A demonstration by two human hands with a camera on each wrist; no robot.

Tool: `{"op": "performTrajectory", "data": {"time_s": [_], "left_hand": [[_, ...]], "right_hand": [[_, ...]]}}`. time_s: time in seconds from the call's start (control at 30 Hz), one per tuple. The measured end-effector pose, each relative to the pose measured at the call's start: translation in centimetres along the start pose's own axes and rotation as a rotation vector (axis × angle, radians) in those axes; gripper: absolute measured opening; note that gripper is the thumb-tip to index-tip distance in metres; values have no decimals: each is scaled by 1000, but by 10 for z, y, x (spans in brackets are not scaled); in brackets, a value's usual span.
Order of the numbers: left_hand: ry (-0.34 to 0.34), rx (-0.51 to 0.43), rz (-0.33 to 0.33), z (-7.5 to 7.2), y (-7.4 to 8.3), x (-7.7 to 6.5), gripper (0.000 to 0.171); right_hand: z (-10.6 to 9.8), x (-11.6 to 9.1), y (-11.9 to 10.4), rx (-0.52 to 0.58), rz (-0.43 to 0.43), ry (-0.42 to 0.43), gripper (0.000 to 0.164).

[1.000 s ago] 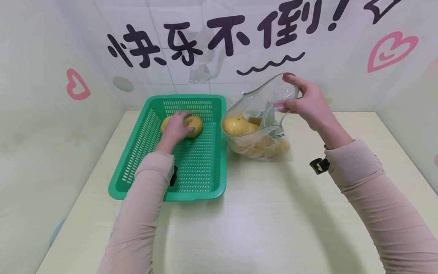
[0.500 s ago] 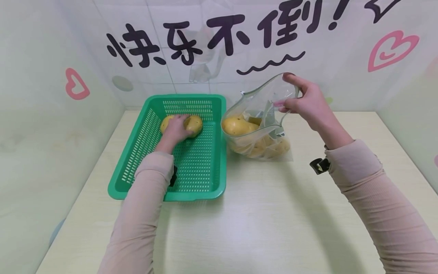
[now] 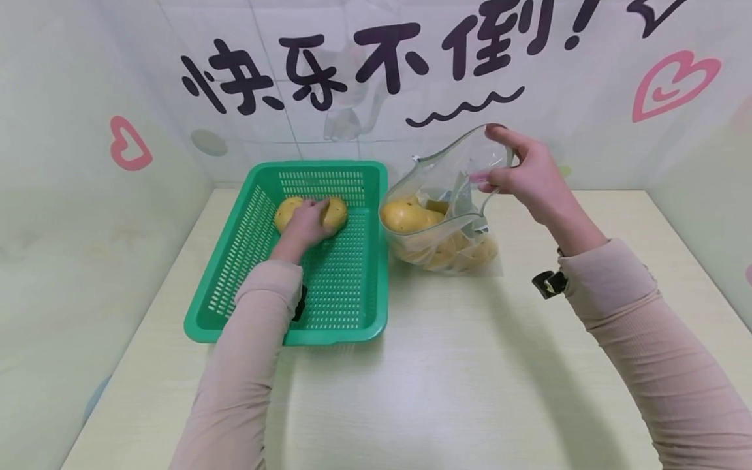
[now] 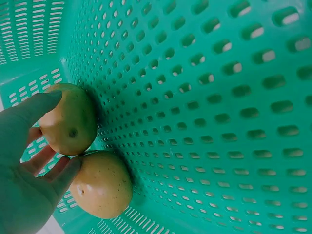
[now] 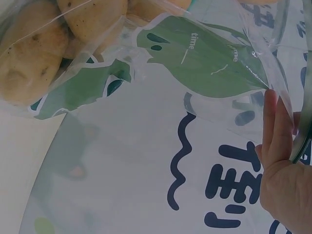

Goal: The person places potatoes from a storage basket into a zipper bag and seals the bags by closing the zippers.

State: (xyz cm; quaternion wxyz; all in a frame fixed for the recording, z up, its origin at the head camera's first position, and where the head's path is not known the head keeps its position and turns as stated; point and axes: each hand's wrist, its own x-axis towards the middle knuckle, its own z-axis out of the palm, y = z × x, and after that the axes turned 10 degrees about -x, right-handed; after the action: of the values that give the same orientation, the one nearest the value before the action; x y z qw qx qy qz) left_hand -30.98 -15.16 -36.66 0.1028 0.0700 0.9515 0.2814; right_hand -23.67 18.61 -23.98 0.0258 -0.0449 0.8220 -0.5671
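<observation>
Two yellow potatoes lie side by side at the back of the green plastic basket (image 3: 376, 281). My left hand (image 3: 303, 228) reaches in and grips the right potato (image 3: 336, 214), thumb on its near side and fingers in the gap between the two. In the left wrist view, this gripped potato (image 4: 73, 119) is the upper one, and my fingertips also come against the other potato (image 4: 102, 185). My right hand (image 3: 531, 173) pinches the rim of a clear zip bag (image 3: 446, 163) and holds its mouth wide. Several potatoes (image 3: 411, 217) fill the bag's lower part.
The bag stands on the pale wooden table (image 3: 446, 365), just right of the basket. A white printed backdrop (image 3: 558, 85) rises behind both. Green leaf-shaped prints (image 5: 204, 58) mark the bag's side in the right wrist view.
My left hand has lowered slightly and moved right, and its fingers have closed in around the right potato. My right hand and the bag have stayed still.
</observation>
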Motion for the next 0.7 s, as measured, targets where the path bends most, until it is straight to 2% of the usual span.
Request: {"op": "performTrajectory", "data": {"time_s": [0.53, 0.7], "left_hand": [[-15, -35, 8, 5, 3, 1, 59], [-1, -50, 5, 6, 3, -1, 61]], "right_hand": [[-1, 0, 0, 16, 7, 5, 72], [-1, 0, 0, 0, 11, 3, 72]]}}
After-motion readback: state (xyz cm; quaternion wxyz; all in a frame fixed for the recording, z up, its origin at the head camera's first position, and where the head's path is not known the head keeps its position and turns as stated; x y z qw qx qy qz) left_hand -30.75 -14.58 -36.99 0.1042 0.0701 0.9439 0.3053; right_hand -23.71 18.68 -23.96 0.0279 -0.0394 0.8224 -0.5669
